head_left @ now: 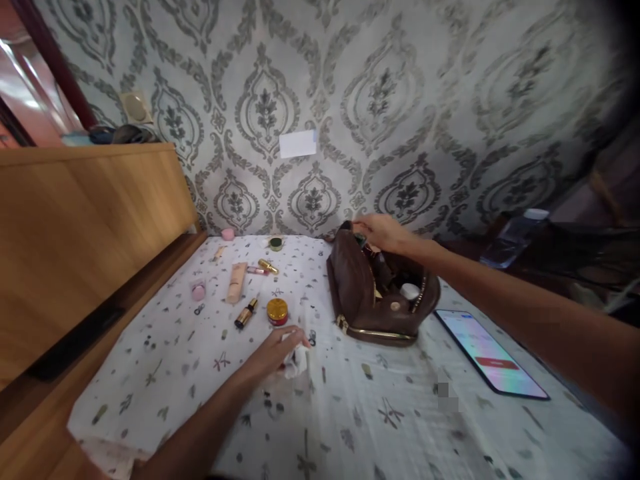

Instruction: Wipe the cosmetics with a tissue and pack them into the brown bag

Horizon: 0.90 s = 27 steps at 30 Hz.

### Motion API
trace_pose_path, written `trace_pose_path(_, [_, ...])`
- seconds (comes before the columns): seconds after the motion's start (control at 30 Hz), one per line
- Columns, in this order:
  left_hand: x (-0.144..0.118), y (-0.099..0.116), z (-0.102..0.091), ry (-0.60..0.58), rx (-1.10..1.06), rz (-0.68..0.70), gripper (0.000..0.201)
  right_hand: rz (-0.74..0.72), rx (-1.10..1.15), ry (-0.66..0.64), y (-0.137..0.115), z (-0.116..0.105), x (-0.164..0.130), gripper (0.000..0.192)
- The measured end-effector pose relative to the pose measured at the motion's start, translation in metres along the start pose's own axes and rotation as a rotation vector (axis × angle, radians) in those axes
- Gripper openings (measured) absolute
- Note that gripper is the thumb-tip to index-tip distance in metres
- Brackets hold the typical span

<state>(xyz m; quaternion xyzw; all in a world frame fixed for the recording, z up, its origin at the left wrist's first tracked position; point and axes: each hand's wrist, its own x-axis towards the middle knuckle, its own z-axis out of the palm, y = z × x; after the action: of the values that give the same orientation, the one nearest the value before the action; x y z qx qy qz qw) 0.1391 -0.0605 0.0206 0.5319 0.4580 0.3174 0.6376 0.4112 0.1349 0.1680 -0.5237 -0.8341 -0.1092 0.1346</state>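
Note:
My left hand (281, 348) is closed on a crumpled white tissue (297, 362), low over the patterned cloth. To its right stands a brown leather handbag (383, 320), its zip undone and its mouth gaping. My right hand (381, 231) grips the far upper rim of the handbag, with its fingertips partly hidden. Inside the bag a white round lid (410, 291) shows among darker contents that I cannot make out. Just beyond my left hand sits a gold-lidded jar (277, 311), with a small dark bottle (246, 313) beside it.
Farther back lie a peach tube (237, 283), a gold lipstick tube (269, 267), a small green-topped pot (275, 244) and a pink pot (199, 290). A lit phone (493, 353) lies right of the bag. A wooden cabinet (100, 220) borders the left, a patterned wall (320, 100) the back.

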Motion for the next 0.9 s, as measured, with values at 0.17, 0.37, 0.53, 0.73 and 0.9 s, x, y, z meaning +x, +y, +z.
trace_pose_path(0.17, [-0.012, 0.022, -0.016, 0.137, 0.208, 0.113, 0.057, -0.082, 0.275, 0.18, -0.077, 0.007, -0.029, 0.035])
trace_pose_path(0.37, [-0.009, 0.033, -0.071, 0.281, 0.378, 0.355, 0.049, -0.191, 0.658, 0.027, -0.169, 0.078, -0.073, 0.03])
trace_pose_path(0.53, [0.008, 0.026, -0.136, 0.792, 0.724, 0.225, 0.035, -0.043, 0.838, 0.039, -0.209, 0.13, -0.096, 0.038])
trace_pose_path(0.73, [0.029, 0.017, -0.158, 0.896, 0.895, 0.039, 0.043, -0.016, 0.874, 0.013, -0.221, 0.152, -0.11, 0.051])
trace_pose_path(0.9, [0.04, 0.009, -0.154, 0.84, 1.056, -0.149, 0.05, 0.085, 0.918, 0.021, -0.217, 0.155, -0.111, 0.052])
